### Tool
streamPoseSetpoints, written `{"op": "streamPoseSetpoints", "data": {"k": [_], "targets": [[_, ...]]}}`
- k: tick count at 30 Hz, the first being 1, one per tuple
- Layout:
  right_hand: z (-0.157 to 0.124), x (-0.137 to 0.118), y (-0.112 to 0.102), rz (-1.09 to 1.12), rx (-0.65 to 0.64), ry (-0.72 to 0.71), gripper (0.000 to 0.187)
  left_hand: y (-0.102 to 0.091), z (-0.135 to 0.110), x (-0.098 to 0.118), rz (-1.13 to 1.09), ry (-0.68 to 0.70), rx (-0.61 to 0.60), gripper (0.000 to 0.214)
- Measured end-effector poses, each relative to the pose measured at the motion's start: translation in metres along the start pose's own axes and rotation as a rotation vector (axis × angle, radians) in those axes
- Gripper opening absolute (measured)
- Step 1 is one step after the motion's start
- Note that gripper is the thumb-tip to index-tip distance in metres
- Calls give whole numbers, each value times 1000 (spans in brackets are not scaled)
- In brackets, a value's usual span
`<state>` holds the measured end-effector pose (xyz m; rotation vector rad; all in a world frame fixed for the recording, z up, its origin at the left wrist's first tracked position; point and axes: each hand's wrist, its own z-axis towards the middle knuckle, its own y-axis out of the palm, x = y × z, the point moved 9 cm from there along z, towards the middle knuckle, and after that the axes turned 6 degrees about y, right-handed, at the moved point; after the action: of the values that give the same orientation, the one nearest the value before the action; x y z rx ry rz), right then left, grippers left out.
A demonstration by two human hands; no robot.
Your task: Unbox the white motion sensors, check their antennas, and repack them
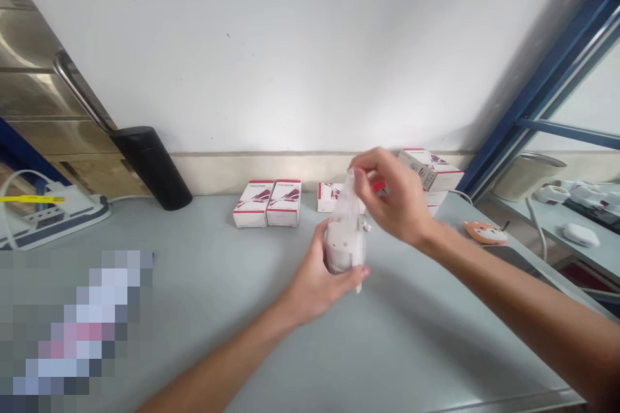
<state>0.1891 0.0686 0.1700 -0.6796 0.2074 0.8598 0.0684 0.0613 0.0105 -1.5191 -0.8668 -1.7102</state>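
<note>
My left hand [317, 281] is wrapped round a small white device [343, 246] that sits inside a clear plastic bag [347, 206], held a little above the grey table [242, 335]. My right hand [394, 197] pinches the top of the bag from above, fingers closed on the plastic. Both hands are over the middle of the table, in front of a row of white and red boxes.
Two white and red boxes [268, 203] stand side by side at the back, more boxes [431, 171] are stacked behind my right hand. A black cylinder [150, 168] leans at the back left. An orange round item [485, 232] lies at the right edge. A blurred patch covers the lower left.
</note>
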Motion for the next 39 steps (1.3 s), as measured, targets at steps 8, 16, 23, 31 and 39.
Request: {"op": "streamPoseSetpoints", "data": {"k": [8, 16, 23, 31, 39], "targets": [[63, 72, -71, -135, 633, 171, 24, -8, 1, -5, 128, -35, 9, 77], [9, 132, 1, -62, 124, 461, 27, -32, 0, -12, -37, -180, 171, 84], [-57, 102, 5, -345, 118, 221, 39, -42, 6, -11, -387, -139, 210, 54], [-89, 61, 35, 357, -153, 639, 35, -10, -2, -4, -169, -134, -6, 91], [-116, 75, 69, 892, -334, 1007, 50, -15, -7, -7, -91, -158, 29, 88]]}}
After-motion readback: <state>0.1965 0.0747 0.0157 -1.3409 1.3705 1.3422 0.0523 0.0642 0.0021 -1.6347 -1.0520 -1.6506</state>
